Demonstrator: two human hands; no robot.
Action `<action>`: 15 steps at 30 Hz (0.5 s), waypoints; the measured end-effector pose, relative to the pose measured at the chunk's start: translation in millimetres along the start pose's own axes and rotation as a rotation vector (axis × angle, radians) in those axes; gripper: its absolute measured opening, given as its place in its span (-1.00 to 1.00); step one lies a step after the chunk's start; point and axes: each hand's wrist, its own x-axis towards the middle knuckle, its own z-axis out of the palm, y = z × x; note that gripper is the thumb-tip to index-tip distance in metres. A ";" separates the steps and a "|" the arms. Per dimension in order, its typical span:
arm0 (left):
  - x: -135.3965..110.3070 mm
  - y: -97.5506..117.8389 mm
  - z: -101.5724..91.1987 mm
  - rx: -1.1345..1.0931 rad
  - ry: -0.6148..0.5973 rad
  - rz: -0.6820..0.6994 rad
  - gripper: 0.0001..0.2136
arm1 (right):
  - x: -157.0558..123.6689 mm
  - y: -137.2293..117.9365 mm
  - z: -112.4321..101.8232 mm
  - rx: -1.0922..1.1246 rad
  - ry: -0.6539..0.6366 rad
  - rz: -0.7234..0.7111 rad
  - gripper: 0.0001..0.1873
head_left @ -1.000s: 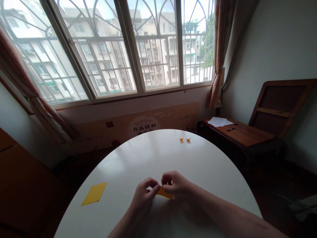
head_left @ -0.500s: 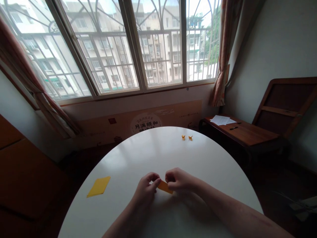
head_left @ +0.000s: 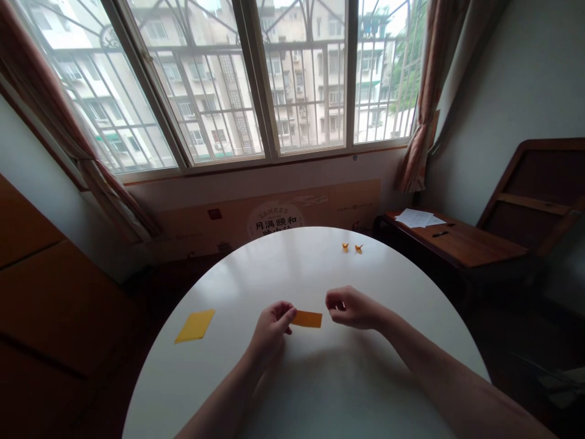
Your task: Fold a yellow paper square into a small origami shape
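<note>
left grip pinches the near end of the folded orange paper (head_left: pixel 307 319), the left hand (head_left: pixel 270 326) pinning it flat on the white desk (head_left: pixel 256 274) at lower centre so it lies square; the right hand (head_left: pixel 350 308) curls just beside its other end (fingertips pressed together on nothing).

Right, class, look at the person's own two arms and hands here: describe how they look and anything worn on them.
Both are bare. The left hand and right hand wear no gloves, and no ring, watch or bracelet shows. The left forearm and right forearm are uncovered down to the picture's edge; no sleeve is in view.
</note>
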 end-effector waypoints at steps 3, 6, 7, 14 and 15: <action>-3.5 2.2 1.2 -0.035 0.001 -0.011 -0.68 | 0.1 -3.7 3.5 0.043 0.055 -0.031 -0.83; -7.2 3.7 2.0 -0.061 -0.002 -0.022 -0.68 | 2.0 -5.1 10.7 0.088 0.079 -0.056 -0.80; -8.0 3.9 2.1 -0.065 -0.005 -0.025 -0.68 | 3.0 -4.5 13.2 0.101 0.093 -0.058 -0.81; -12.6 8.0 4.3 0.054 -0.084 0.041 -0.75 | 7.9 1.1 20.4 0.179 0.289 -0.039 -0.77; -14.2 9.5 4.9 0.091 -0.092 0.068 -0.78 | 7.4 0.0 20.8 0.185 0.298 -0.044 -0.77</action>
